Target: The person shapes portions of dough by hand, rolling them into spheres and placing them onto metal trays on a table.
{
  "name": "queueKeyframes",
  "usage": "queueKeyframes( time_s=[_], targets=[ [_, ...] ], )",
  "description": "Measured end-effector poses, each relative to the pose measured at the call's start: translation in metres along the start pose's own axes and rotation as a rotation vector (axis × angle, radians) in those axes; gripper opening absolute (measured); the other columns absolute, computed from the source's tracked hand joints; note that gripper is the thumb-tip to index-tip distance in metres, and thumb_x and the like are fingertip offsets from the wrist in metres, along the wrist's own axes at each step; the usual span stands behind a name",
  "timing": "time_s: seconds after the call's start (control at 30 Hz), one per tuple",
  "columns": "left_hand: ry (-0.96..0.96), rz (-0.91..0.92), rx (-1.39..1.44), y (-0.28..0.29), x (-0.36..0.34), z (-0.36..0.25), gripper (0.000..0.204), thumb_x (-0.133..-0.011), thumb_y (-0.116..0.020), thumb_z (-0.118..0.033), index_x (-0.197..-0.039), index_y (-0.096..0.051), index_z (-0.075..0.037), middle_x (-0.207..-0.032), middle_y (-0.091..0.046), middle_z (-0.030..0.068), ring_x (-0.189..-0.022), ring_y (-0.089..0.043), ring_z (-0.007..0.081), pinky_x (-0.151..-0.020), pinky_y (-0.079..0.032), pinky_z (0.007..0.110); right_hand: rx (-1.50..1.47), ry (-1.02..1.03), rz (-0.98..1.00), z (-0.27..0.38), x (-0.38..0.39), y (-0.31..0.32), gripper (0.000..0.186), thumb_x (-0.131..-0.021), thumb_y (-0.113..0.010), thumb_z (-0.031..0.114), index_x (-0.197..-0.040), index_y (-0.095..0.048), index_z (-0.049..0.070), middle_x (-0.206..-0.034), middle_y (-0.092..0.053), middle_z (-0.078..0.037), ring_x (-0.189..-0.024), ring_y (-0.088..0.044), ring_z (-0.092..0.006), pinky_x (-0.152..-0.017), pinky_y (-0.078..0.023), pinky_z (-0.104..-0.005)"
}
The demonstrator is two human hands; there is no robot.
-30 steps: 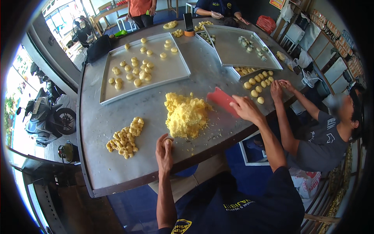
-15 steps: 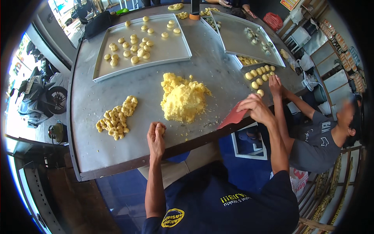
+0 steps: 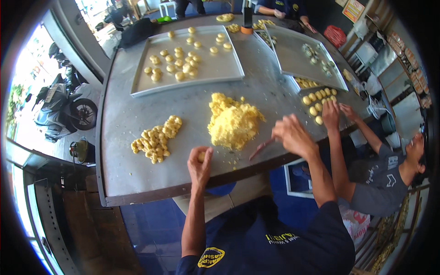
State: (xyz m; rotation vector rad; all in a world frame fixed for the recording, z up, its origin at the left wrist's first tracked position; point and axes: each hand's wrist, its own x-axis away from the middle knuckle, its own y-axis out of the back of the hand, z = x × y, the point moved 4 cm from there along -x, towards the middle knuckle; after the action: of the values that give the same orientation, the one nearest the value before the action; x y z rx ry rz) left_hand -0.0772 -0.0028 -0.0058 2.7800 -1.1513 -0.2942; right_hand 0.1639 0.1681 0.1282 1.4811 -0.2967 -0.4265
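Observation:
My left hand (image 3: 199,168) is closed around a small piece of yellow dough (image 3: 201,157) at the table's front edge. My right hand (image 3: 295,136) grips a thin reddish dough scraper (image 3: 262,149), seen nearly edge-on, its tip low over the metal tabletop. Between and beyond my hands rises a mound of crumbly yellow filling (image 3: 234,123). A cluster of small dough pieces (image 3: 156,141) lies left of my left hand. To the right of my right hand, rows of round dough balls (image 3: 316,101) sit near a co-worker's hands (image 3: 331,114).
A large metal tray (image 3: 192,75) with scattered dough balls stands far left. Another tray (image 3: 298,55) rests tilted over others at far right. A co-worker in grey (image 3: 376,183) sits close on my right; another person (image 3: 288,9) is across the table. A black post (image 3: 247,18) stands at the back.
The scraper has turned from showing its broad face to nearly edge-on. My left hand still holds the dough. The whole view has shifted, and the co-worker's hands are now together by the dough balls.

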Motion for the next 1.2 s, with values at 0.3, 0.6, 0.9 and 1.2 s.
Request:
queueKeyframes(
  time_s=[0.3, 0.6, 0.9, 1.2],
  targets=[
    [0.08, -0.148, 0.335, 0.008, 0.0, 0.016, 0.045, -0.105, -0.048, -0.03, -0.071, -0.054, -0.001, -0.06, -0.047, 0.0005, -0.059, -0.045, 0.0098, -0.054, -0.037, 0.028, -0.088, 0.0, -0.211, 0.076, -0.043, -0.023, 0.017, -0.082, -0.073, 0.017, -0.088, -0.06, 0.007, -0.085, -0.063, -0.009, -0.086, -0.063, -0.0265, -0.081, -0.044, -0.0403],
    [0.013, -0.109, 0.15, 0.016, 0.001, 0.027, 0.03, -0.104, -0.049, -0.029, -0.101, -0.056, 0.0, -0.088, -0.057, 0.007, -0.083, -0.053, 0.0143, -0.077, -0.045, 0.031, -0.229, 0.028, -0.285, 0.044, -0.035, 0.032, 0.027, -0.078, -0.077, 0.019, -0.098, -0.066, 0.004, -0.095, -0.066, -0.011, -0.094, -0.064, -0.0311, -0.086, -0.044, -0.0421],
    [-0.066, 0.024, 0.145, 0.004, 0.002, -0.017, 0.034, -0.106, -0.044, -0.028, -0.118, -0.059, -0.001, -0.104, -0.064, 0.0161, -0.097, -0.062, 0.0258, -0.084, -0.049, 0.036, -0.032, -0.516, -0.604, -0.096, -0.026, -0.005, 0.031, -0.09, -0.057, 0.006, -0.12, -0.058, 0.001, -0.114, -0.061, -0.017, -0.107, -0.058, -0.0381, -0.089, -0.045, -0.0449],
    [-0.588, 0.077, -0.407, -0.003, 0.003, 0.019, 0.019, -0.096, -0.055, -0.015, -0.111, -0.055, -0.003, -0.095, -0.06, 0.0165, -0.091, -0.057, 0.0367, -0.084, -0.046, 0.043, -0.545, -0.304, -0.55, -0.068, -0.04, -0.122, 0.049, -0.091, -0.069, 0.024, -0.13, -0.055, -0.002, -0.13, -0.056, -0.02, -0.121, -0.054, -0.0379, -0.101, -0.042, -0.0483]
  ],
)
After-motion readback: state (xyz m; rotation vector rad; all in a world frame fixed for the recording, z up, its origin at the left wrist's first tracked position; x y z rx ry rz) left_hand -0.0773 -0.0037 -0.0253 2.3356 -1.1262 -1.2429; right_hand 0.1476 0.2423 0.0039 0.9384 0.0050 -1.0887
